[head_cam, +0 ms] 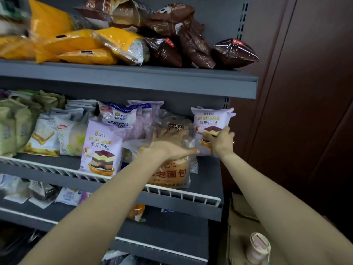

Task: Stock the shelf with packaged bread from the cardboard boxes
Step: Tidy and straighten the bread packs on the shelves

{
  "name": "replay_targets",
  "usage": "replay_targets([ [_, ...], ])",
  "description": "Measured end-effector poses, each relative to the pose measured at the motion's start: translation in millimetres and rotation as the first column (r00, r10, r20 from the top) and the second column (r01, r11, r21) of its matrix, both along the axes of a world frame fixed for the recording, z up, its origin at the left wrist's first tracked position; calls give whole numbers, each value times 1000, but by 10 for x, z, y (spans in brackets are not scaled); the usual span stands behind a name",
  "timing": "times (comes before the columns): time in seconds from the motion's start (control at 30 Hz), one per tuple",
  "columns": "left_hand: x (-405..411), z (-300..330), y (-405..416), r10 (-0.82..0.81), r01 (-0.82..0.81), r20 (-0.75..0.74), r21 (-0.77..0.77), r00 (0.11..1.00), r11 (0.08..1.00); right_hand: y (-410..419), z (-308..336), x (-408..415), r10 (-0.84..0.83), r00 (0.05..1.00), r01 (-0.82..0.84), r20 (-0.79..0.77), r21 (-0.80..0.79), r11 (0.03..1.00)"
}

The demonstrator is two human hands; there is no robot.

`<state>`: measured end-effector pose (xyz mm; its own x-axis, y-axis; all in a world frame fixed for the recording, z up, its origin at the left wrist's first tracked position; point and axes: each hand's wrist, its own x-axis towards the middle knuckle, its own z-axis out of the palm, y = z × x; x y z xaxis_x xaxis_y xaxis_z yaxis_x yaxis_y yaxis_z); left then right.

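Observation:
On the middle grey shelf (57, 161), my right hand (219, 139) grips the lower part of an upright lilac mousse bread pack (212, 121) at the shelf's right end. My left hand (170, 146) lies flat, fingers straight, on top of a clear orange-printed bread bag (170, 175) that stands against the white wire rail (183, 194). A second lilac mousse pack (102, 148) stands upright to the left of it. A cardboard box (242, 222) sits at the lower right, beside the shelf.
The top shelf holds yellow bags (76, 44) and brown bags (183, 43). Green and white bread packs (44, 134) fill the middle shelf's left. Lower shelves hold several more packs. A dark wood wall (309, 92) is on the right. A pale cup (257, 247) stands on the box.

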<state>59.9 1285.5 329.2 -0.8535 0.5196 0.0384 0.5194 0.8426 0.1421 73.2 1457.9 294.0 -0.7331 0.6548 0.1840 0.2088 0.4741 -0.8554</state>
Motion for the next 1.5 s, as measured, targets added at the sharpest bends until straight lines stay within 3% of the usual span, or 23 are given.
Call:
replay_targets([
  [0.1, -9, -45, -5, -5, 5, -22, 20, 1000, 1000, 11, -168, -69, 30, 996, -25, 86, -49, 998],
  [0.37, 47, -3, -35, -29, 29, -4, 61, 1000, 998, -11, -208, -76, 61, 988, -61, 140, -6, 998],
  [0.5, 77, -13, -103, -3, 30, -107, 246, 994, 969, -121, -109, 107, -46, 999, 53, -27, 359, 932],
  [0.6, 133, 40, -186, 27, 53, -212, 362, 977, 931, -282, 58, 303, 86, 986, -1, -140, 519, 855],
  [0.7, 180, 136, -366, 129, 15, -262, 485, 957, 875, -558, 254, 461, 281, 921, -80, -270, 576, 813],
  [0.8, 147, 174, -702, 250, -78, -224, 579, 942, 812, -1001, 408, 512, 422, 880, -230, -218, 581, 781],
  [0.9, 114, 127, -1217, 311, -140, -147, 662, 939, 736, -1559, 469, 474, 546, 829, -416, -120, 519, 747],
  [1.1, 75, -139, -2681, 472, -324, -71, 638, 879, 699, -2951, 211, 140, 711, 701, -660, 58, 432, 615],
  [1.3, -87, -619, -4578, 606, -511, 37, 581, 794, 634, -4775, -224, -295, 811, 546, -816, 209, 353, 458],
  [1.5, -363, -1161, -6425, 700, -687, 200, 494, 686, 533, -6616, -771, -755, 853, 415, -907, 316, 218, 360],
])
